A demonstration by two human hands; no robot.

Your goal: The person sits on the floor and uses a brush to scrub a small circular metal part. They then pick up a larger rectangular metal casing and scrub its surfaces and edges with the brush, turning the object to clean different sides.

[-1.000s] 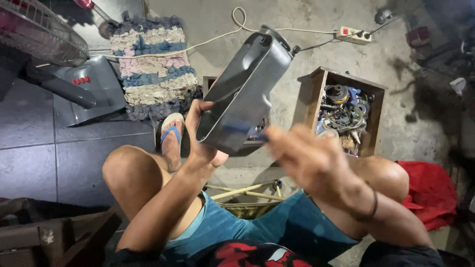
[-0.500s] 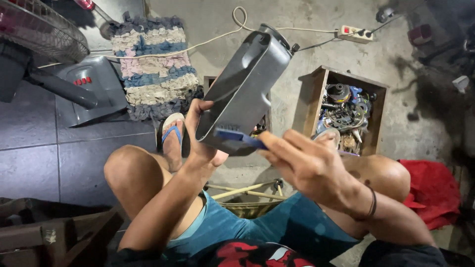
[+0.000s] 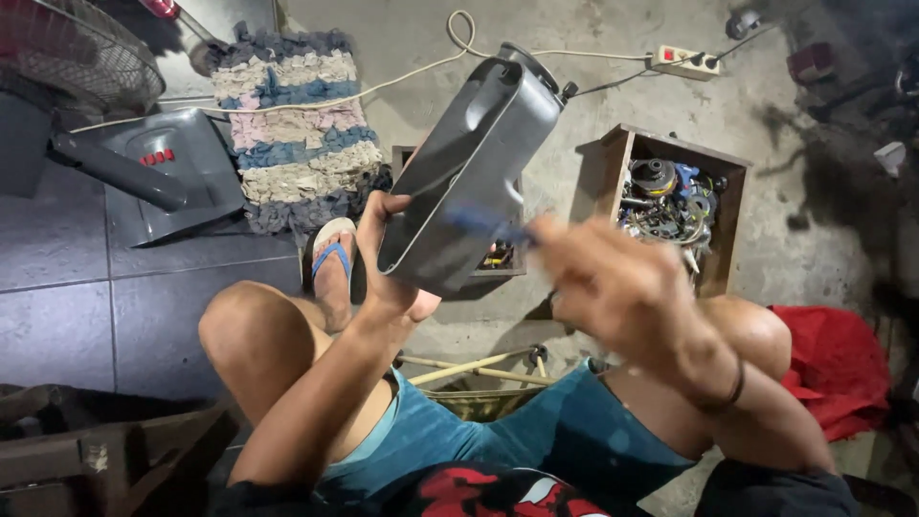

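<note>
- A grey plastic housing (image 3: 469, 172) was gripped at its lower end by the left hand (image 3: 388, 258), fingers wrapped round the rim; it was held tilted above the knees.
- The right hand (image 3: 613, 287) was blurred; a small blue tool (image 3: 488, 222) was seen at its fingertips, against the housing's open end. Whether the fingers were clenched could not be told.
- A wooden box (image 3: 723, 206) of parts, a striped rug (image 3: 287, 134) and a power strip (image 3: 684, 62) lay on the floor beyond.
</note>
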